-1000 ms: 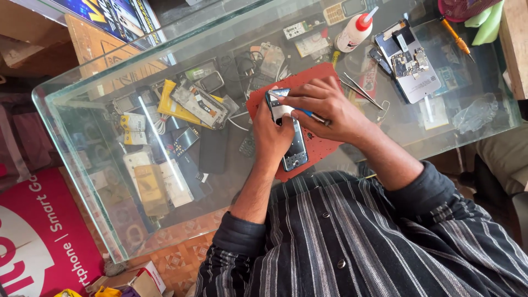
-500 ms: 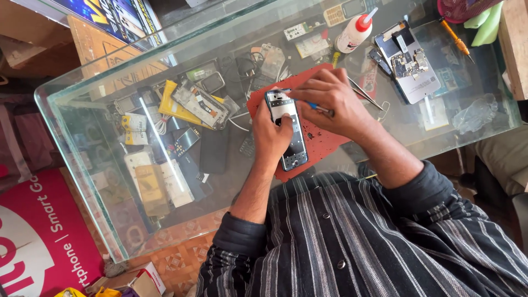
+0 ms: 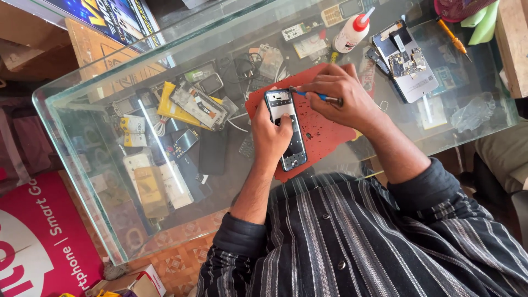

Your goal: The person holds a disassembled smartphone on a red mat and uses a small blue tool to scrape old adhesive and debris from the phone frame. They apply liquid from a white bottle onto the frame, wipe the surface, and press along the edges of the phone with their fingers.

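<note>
An opened phone (image 3: 286,129) with its back cover off lies on a red work mat (image 3: 324,129) on top of a glass display case (image 3: 93,181). My left hand (image 3: 269,135) presses on the phone's middle and holds it down. A thin blue-handled tool (image 3: 311,95) is gripped in my right hand (image 3: 344,99), and its tip touches the upper end of the phone.
A white glue bottle with a red cap (image 3: 352,31) stands beyond the mat. A dismantled phone with a bare circuit board (image 3: 407,63) lies at the right. An orange screwdriver (image 3: 454,37) is at the far right. Several old phones and parts lie inside the case.
My right hand has drawn back from over the phone, so the phone's upper end shows. The tool tip now rests on it.
</note>
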The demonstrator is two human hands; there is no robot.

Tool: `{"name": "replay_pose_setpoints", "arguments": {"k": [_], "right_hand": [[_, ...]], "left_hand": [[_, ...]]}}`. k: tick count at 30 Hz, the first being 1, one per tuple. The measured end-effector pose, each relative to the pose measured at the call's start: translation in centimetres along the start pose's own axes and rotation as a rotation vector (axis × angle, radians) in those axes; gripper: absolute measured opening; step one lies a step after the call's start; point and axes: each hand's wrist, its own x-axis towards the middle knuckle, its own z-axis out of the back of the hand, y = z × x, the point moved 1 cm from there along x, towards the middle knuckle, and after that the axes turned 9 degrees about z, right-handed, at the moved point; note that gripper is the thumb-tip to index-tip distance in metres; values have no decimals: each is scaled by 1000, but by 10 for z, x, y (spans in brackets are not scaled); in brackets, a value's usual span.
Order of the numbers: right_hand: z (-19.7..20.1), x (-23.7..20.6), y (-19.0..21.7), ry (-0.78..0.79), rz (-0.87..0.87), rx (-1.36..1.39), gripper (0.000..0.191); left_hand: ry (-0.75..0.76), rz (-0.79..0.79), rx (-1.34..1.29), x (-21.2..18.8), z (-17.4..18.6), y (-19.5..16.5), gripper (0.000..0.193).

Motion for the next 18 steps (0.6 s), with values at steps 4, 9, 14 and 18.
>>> {"name": "replay_pose_setpoints", "arguments": {"k": [4, 9, 14, 18], "right_hand": [[-8, -16, -2, 29, -73, 91, 18], [-16, -4, -17, -38, -65, 133, 9], [-14, -4, -19, -65, 19, 94, 12], [-16, -47, 20, 56, -79, 161, 19]], "left_hand": [[-11, 6, 22, 0, -1, -1, 54], [8, 24, -5, 0, -1, -3, 56], [3, 5, -11, 1, 0, -2, 56], [-32, -12, 46, -1, -1, -1, 57]]}}
